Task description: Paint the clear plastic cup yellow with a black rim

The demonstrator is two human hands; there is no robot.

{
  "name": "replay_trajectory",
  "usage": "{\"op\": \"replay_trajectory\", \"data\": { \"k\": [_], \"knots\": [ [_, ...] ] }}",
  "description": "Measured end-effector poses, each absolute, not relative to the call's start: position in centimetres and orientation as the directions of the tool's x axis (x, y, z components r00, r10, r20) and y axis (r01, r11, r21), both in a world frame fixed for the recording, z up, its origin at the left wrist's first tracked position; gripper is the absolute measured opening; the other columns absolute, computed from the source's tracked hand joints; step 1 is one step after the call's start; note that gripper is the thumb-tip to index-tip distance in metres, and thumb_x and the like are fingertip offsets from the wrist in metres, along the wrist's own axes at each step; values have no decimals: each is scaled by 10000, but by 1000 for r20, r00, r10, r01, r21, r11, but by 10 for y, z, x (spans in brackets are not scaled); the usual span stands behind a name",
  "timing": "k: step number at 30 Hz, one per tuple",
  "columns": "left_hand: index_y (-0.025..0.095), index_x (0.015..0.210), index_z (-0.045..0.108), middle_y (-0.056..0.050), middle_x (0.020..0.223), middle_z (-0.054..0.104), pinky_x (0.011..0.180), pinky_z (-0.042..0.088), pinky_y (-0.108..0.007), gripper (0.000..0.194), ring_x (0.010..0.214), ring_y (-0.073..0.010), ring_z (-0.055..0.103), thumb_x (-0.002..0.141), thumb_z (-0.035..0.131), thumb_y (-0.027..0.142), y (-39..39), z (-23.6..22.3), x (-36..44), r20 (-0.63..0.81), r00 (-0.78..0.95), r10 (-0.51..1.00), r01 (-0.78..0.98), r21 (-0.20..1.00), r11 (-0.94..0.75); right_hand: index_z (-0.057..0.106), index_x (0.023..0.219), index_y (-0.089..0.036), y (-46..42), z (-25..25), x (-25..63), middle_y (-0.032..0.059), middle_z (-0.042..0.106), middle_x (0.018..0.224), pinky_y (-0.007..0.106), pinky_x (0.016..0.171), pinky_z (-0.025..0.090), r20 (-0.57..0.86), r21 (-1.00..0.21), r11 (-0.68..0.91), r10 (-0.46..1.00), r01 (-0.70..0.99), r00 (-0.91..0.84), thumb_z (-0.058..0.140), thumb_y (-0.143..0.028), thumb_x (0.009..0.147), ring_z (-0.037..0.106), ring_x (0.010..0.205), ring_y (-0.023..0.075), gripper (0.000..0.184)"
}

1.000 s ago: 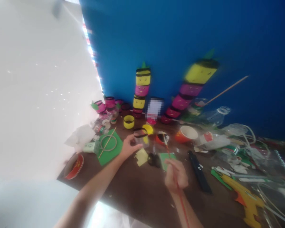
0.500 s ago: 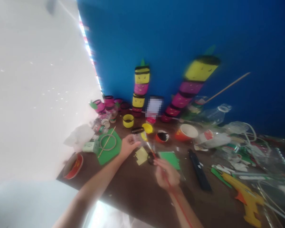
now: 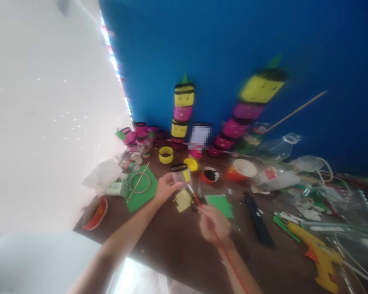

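Note:
My left hand [image 3: 166, 188] is closed around a clear plastic bottle section [image 3: 178, 176] with a black rim and a yellow patch on its right side. In my right hand [image 3: 215, 225] is a long red-handled paintbrush [image 3: 215, 236], gripped like a pen, its bristles against or very near that yellow patch. Just behind the section sits a small yellow paint dish [image 3: 191, 164]. To its right is a red cut-down cup [image 3: 209, 176] with black paint inside. A finished yellow ring [image 3: 166, 155] with black edges stands further back.
Below the hands lie cream paper [image 3: 183, 201], a dark tape roll and a green sheet [image 3: 220, 205]. A black case [image 3: 257, 220] and a yellow glue gun [image 3: 320, 255] are at right, beside clear plastic scraps. Painted stacks [image 3: 184, 112] lean on the blue wall.
Both hands stay almost in place, still holding the bottle section and paintbrush. The brush and right hand have shifted very slightly left; the camera view has moved a little.

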State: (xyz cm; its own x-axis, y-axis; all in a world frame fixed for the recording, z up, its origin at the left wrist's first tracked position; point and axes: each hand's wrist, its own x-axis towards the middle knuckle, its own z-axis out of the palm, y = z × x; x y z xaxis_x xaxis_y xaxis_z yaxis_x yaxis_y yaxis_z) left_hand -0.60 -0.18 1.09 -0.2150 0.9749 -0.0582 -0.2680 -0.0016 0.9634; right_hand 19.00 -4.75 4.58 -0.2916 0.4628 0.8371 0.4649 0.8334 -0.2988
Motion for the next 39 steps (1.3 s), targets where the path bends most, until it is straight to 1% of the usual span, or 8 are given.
{"op": "replay_trajectory", "data": {
  "k": [2, 6, 11, 16, 21, 27, 31, 39],
  "knots": [
    [133, 902, 623, -99, 919, 710, 860, 502, -414, 457, 891, -233, 660, 528, 782, 343, -2, 11, -6, -58, -214, 975, -263, 965, -1, 589, 880, -167, -47, 45, 190, 57, 677, 739, 296, 649, 565, 845, -292, 837, 452, 463, -285, 514, -59, 719, 660, 674, 158, 208],
    [133, 919, 618, -100, 933, 705, 860, 501, -404, 460, 889, -225, 660, 538, 778, 335, -2, 11, -6, -59, -208, 976, -257, 966, 3, 590, 928, -159, -47, 46, 190, 62, 683, 762, 284, 645, 566, 838, -298, 831, 463, 470, -287, 514, -35, 718, 667, 701, 159, 256],
    [136, 893, 623, -92, 925, 706, 853, 504, -397, 429, 886, -221, 660, 543, 773, 333, -2, 12, -6, -40, -199, 979, -259, 966, -14, 591, 880, -180, -47, 46, 191, 48, 679, 747, 296, 638, 567, 848, -287, 837, 448, 466, -283, 513, -80, 737, 664, 672, 157, 191],
    [138, 901, 629, -92, 925, 706, 860, 502, -398, 445, 892, -224, 657, 532, 780, 337, -2, 11, -6, -47, -185, 982, -234, 972, 2, 589, 951, -164, -48, 47, 189, 65, 688, 809, 292, 675, 566, 826, -323, 816, 490, 479, -277, 502, -39, 742, 671, 751, 163, 258],
    [138, 906, 630, -93, 933, 701, 855, 502, -392, 442, 890, -219, 654, 538, 776, 336, -2, 10, -6, -42, -189, 981, -220, 975, 0, 593, 884, -171, -50, 48, 191, 54, 675, 757, 300, 647, 567, 842, -321, 820, 476, 475, -253, 499, -72, 748, 663, 697, 160, 193],
    [134, 900, 627, -94, 927, 697, 847, 498, -387, 440, 866, -208, 652, 533, 779, 323, -3, 13, -5, -23, -172, 985, -170, 985, -7, 578, 983, -158, -49, 49, 187, 72, 694, 837, 298, 666, 571, 819, -354, 800, 515, 485, -251, 515, -21, 745, 671, 775, 171, 282],
    [137, 890, 631, -89, 899, 699, 835, 502, -388, 430, 857, -212, 652, 530, 782, 318, -5, 16, -5, -7, -155, 988, -147, 989, -16, 574, 1002, -151, -47, 46, 185, 70, 693, 829, 281, 681, 569, 822, -355, 803, 512, 479, -250, 510, -14, 746, 671, 784, 162, 297],
    [139, 890, 631, -81, 910, 698, 842, 500, -361, 421, 873, -198, 647, 542, 772, 330, -5, 16, -6, -30, -140, 990, -130, 991, 11, 594, 883, -172, -49, 45, 190, 49, 677, 751, 293, 658, 561, 830, -345, 795, 506, 499, -233, 499, -60, 749, 663, 705, 159, 198]
  ]
}}
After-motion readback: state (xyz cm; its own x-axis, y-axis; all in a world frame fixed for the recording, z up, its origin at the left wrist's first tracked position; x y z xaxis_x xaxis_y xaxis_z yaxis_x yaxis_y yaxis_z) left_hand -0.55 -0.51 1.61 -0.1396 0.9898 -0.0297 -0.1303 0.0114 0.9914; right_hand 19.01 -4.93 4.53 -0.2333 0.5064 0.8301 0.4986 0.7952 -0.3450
